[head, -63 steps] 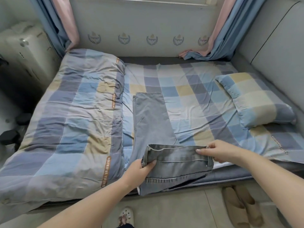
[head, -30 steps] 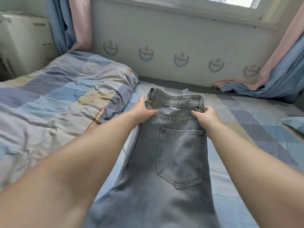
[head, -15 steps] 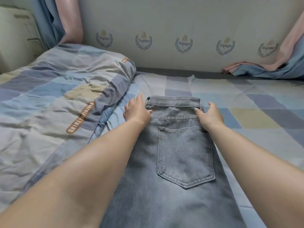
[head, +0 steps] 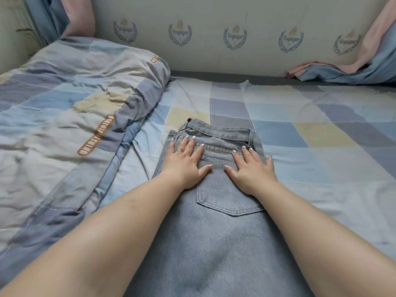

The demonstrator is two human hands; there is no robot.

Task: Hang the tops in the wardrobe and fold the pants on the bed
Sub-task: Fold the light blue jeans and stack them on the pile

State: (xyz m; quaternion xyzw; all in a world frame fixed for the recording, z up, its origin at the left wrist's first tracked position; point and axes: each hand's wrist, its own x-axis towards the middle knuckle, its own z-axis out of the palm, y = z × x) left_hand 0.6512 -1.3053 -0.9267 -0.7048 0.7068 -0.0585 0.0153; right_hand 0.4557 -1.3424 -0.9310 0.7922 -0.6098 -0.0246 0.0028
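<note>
Now both hands, the left hand (head: 183,160) and right hand (head: 252,168), press flat with straight fingers on the jeans (head: 214,232) to smooth them on the bed (head: 300,146).

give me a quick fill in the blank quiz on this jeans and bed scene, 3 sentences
1. Both hands, left hand and right hand, press flat on the ____.
2. A ring shows on the ____ hand.
3. The rumpled quilt lies to the ____ of the jeans.

Missing words: jeans; left; left
</note>
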